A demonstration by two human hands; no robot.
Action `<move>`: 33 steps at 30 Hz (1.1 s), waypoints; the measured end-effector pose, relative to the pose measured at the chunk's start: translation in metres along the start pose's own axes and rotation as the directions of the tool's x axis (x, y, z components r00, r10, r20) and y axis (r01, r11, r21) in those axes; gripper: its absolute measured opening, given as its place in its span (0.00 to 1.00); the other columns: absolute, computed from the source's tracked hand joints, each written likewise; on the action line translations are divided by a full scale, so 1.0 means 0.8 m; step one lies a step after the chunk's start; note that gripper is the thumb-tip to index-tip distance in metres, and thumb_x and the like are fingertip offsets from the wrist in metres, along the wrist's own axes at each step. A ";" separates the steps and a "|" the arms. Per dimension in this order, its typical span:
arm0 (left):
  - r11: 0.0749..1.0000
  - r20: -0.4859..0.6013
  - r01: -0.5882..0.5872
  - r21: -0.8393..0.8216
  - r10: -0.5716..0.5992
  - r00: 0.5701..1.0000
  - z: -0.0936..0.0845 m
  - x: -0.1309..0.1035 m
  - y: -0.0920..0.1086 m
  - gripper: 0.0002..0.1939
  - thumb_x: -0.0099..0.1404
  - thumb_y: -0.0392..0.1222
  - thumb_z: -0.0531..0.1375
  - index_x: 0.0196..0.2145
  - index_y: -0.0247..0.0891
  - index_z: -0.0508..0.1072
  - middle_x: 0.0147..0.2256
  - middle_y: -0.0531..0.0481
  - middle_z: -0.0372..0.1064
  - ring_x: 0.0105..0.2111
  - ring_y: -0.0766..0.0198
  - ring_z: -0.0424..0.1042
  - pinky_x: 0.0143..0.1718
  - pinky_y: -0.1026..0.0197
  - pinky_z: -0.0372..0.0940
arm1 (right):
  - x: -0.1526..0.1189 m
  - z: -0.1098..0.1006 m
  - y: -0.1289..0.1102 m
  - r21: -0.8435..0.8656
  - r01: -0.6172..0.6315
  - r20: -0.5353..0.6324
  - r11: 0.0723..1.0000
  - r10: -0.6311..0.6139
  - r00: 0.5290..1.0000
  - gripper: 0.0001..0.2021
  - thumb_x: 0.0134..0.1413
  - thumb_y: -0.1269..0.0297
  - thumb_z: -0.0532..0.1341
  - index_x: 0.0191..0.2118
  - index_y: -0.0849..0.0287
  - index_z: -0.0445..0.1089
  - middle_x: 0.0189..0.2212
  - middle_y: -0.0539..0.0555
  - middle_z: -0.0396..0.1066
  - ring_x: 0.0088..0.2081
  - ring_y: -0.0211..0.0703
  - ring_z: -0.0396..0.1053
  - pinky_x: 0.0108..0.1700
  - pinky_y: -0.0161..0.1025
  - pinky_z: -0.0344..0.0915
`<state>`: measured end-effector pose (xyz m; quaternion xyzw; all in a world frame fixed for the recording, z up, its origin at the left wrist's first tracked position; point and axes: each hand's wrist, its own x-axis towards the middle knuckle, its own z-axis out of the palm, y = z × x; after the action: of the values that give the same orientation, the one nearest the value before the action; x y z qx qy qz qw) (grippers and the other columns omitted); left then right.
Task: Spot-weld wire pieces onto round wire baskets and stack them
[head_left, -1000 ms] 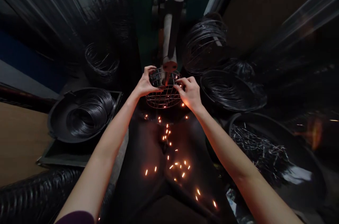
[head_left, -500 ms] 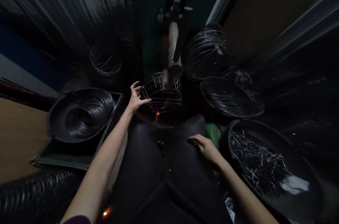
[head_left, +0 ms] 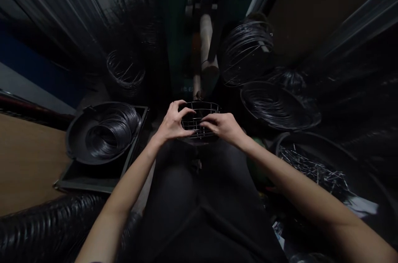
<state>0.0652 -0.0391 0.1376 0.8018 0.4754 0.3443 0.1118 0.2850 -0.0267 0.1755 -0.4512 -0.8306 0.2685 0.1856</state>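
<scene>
A round wire basket [head_left: 196,127] of thin metal bars sits in front of my lap, below the end of a machine arm [head_left: 206,43]. My left hand [head_left: 174,122] curls around its left side, thumb low and fingers above, gripping the wires. From the right, my right hand [head_left: 224,127] pinches thumb and fingers together against the basket's bars. Whatever lies in that pinch is too small and dark to make out.
A pan of coiled wire rings [head_left: 107,136] stands on my left. To the right are a pan of short wire pieces [head_left: 311,167], a dish of wire rings [head_left: 264,107] and a stack of wire hoops [head_left: 245,49]. Dark ribbed coils [head_left: 46,225] lie at lower left.
My right hand has risen from over my thigh to the basket. My left hand has shifted right and closed on the basket's side. The sparks that showed before are gone.
</scene>
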 end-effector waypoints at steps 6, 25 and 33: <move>0.995 0.001 0.059 -0.075 -0.059 0.998 0.013 0.006 -0.003 0.34 0.46 0.46 0.74 0.51 0.43 0.71 0.55 0.41 0.57 0.57 0.44 0.61 0.60 0.41 0.62 | -0.020 0.004 0.008 -0.551 0.254 0.125 0.794 -0.223 0.967 0.20 0.64 0.65 0.55 0.59 0.57 0.69 0.54 0.57 0.73 0.34 0.45 0.77 0.24 0.36 0.60; 0.991 -0.016 0.089 -0.101 -0.092 0.996 0.018 0.031 -0.011 0.34 0.45 0.46 0.74 0.51 0.42 0.72 0.55 0.41 0.57 0.58 0.44 0.61 0.61 0.41 0.61 | 0.000 -0.011 0.022 -0.625 0.304 0.090 0.719 -0.321 0.943 0.17 0.65 0.66 0.53 0.54 0.54 0.73 0.49 0.52 0.77 0.29 0.40 0.75 0.23 0.36 0.53; 0.988 -0.015 0.090 -0.122 -0.092 0.996 0.019 0.042 -0.023 0.35 0.45 0.47 0.74 0.51 0.41 0.72 0.54 0.42 0.58 0.57 0.46 0.62 0.61 0.43 0.61 | 0.016 -0.010 0.029 -0.586 0.272 0.053 0.763 -0.300 0.953 0.16 0.65 0.63 0.53 0.53 0.51 0.74 0.50 0.52 0.76 0.31 0.41 0.76 0.24 0.35 0.56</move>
<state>0.0726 0.0008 0.1320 0.7675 0.4909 0.3751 0.1710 0.2981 -0.0030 0.1685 -0.3601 -0.9272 -0.0427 0.0942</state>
